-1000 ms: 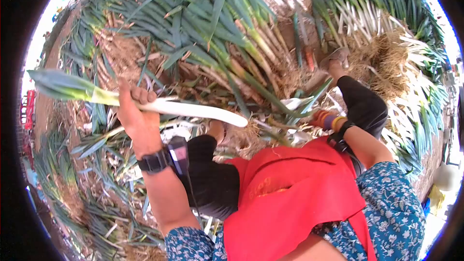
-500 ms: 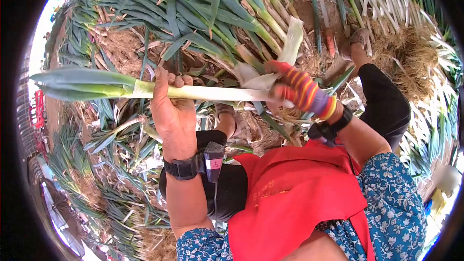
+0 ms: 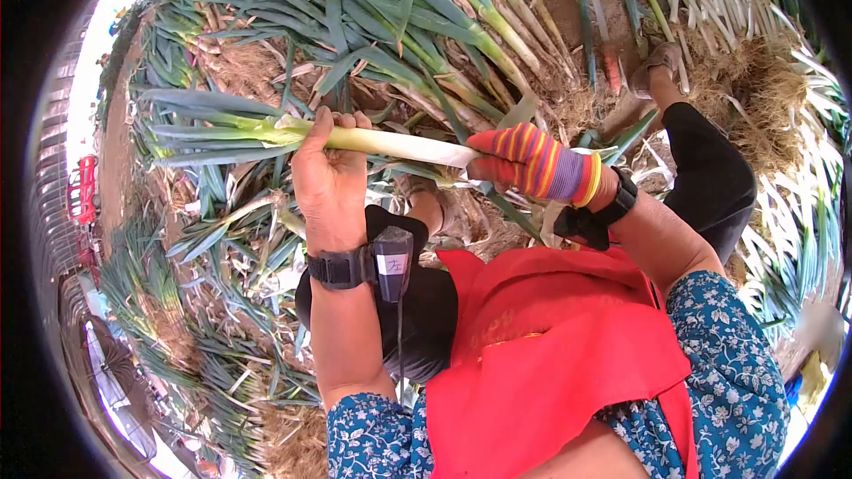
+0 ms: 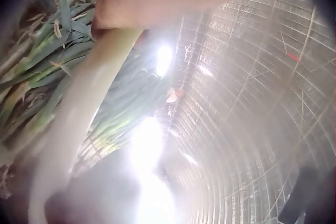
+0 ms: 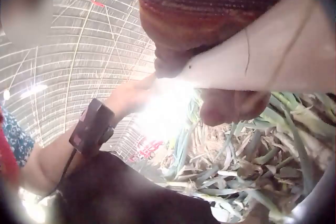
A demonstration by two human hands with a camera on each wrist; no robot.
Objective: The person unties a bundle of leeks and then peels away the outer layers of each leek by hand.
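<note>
A large green onion lies nearly level across the head view, leaves fanned to the left, white shaft to the right. My bare left hand grips it where leaves meet shaft, thumb and fingertips showing above. In a striped knit glove, my right hand pinches the white end, which its fingers partly cover. A pale peel strip shows just above the glove. In the left wrist view, the shaft extends down from the hand. The right wrist view has a wide white piece between gloved thumb and fingers.
Heaped green onions lie ahead, with a white-stalked, rooted pile at the far right. Loose leaves and peelings litter the ground at left. A red apron covers the lap, and a shod foot rests among the piles.
The right hand rose from low on the right to the green onion's white end, pulled at loose peel, and now pinches that end. The left hand shifted right, and the leaves look more spread.
</note>
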